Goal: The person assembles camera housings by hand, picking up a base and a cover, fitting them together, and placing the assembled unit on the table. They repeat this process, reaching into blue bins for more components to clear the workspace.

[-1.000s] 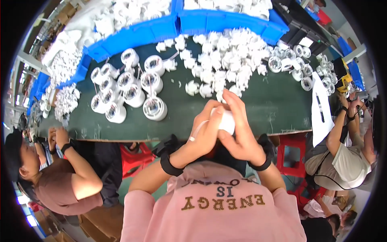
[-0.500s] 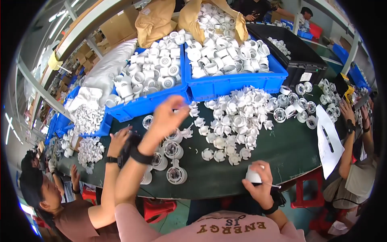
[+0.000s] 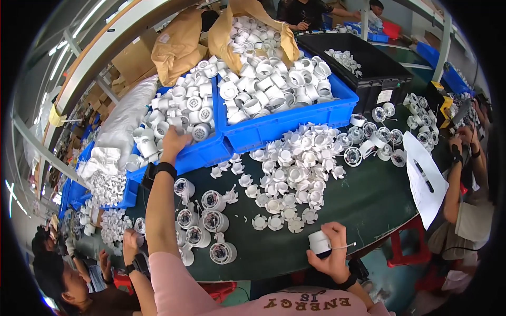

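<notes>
My left hand (image 3: 175, 143) reaches over the front wall of the left blue bin (image 3: 197, 158). Its fingers are closed about a white plastic housing (image 3: 179, 124) among the heaped parts, though they partly hide it. Over the table's near edge, my right hand (image 3: 334, 258) grips another white cylindrical housing (image 3: 319, 242), tilted, with a thin wire sticking out to the right. Between my arms stand several round white housings (image 3: 223, 253) with wiring visible inside. Beyond them is a spread pile of small white finned plastic caps (image 3: 290, 163).
A second blue bin (image 3: 295, 124) full of white rings adjoins the left one, with a black crate (image 3: 385, 84) to its right. White paper with a pen (image 3: 424, 176) overhangs the right edge. Co-workers sit on both sides; one person's hand (image 3: 130, 245) is close to my left forearm.
My left hand has gone from above the table to the parts in the left bin. My right hand keeps its housing, now turned more to its side. The whole view has shifted.
</notes>
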`<state>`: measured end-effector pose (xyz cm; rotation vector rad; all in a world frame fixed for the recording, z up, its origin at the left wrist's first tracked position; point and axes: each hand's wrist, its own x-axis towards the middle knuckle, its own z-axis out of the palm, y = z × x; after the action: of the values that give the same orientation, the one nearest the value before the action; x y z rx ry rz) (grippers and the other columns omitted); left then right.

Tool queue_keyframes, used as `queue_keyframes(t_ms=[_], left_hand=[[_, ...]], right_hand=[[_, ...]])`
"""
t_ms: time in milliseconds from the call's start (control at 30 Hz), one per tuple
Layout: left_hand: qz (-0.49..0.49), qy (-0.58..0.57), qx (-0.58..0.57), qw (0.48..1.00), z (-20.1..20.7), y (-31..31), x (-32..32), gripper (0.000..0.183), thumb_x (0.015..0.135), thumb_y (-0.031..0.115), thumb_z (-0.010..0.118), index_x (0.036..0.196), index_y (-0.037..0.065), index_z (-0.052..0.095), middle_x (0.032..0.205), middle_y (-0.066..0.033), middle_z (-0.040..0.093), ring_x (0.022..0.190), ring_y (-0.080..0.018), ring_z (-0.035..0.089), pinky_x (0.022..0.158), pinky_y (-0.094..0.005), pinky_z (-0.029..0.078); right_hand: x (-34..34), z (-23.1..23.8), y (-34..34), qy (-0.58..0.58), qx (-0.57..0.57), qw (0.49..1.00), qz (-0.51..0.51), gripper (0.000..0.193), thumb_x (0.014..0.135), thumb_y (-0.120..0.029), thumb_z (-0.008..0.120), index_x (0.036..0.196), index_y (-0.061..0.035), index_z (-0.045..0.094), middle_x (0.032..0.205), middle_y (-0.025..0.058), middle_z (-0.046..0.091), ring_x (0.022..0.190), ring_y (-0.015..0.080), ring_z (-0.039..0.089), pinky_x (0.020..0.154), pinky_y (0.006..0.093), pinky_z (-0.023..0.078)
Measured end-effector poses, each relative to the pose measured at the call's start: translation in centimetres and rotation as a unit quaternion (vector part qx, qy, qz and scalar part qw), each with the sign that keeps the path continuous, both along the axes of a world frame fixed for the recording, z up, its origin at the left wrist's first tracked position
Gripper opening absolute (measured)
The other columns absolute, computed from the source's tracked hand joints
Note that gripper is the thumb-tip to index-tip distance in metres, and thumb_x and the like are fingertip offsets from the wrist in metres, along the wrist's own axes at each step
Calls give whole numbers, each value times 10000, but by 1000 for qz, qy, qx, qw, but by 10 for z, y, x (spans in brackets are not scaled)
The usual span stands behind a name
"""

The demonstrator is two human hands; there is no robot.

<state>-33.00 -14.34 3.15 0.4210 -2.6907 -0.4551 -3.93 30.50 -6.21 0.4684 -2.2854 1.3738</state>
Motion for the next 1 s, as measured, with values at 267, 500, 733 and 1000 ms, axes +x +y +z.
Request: queue_keyframes(t_ms=[267,500,733,1000], left_hand=[[-371,139,-27,918,55,169,196,745,589,0,751,1261,9,431,1094,-188,591,960,-379,574,832,-417,474],[-459,104,6,882,22,235,308,657,524,-16,722,1154,-8,536,1069,-161,578,862,-355,547,740,-406,475],[-410,153,150,886,-8,252,339,706,601,-49,710,1260,9,462,1225,-189,409,999,-333,521,856,-391,472],[-233,-8,629,742,-28,260,347,341,941,259,505,1115,-33,516,1078,-156,556,985,-218,550,829,-322,458]], right_hand=[[-1,8,-2,-219,-244,933,150,601,774,-93,712,1279,11,403,1182,107,511,1070,170,534,901,317,459],[22,78,-14,-158,-146,945,249,662,761,-65,741,1324,40,408,1277,121,426,958,147,568,743,254,504],[31,68,-4,-125,-147,948,252,627,753,-111,783,1290,11,484,1196,122,472,886,155,571,691,263,505],[41,55,-8,-64,-99,957,267,661,700,-107,830,1249,47,494,1190,161,498,901,190,592,734,291,529]])
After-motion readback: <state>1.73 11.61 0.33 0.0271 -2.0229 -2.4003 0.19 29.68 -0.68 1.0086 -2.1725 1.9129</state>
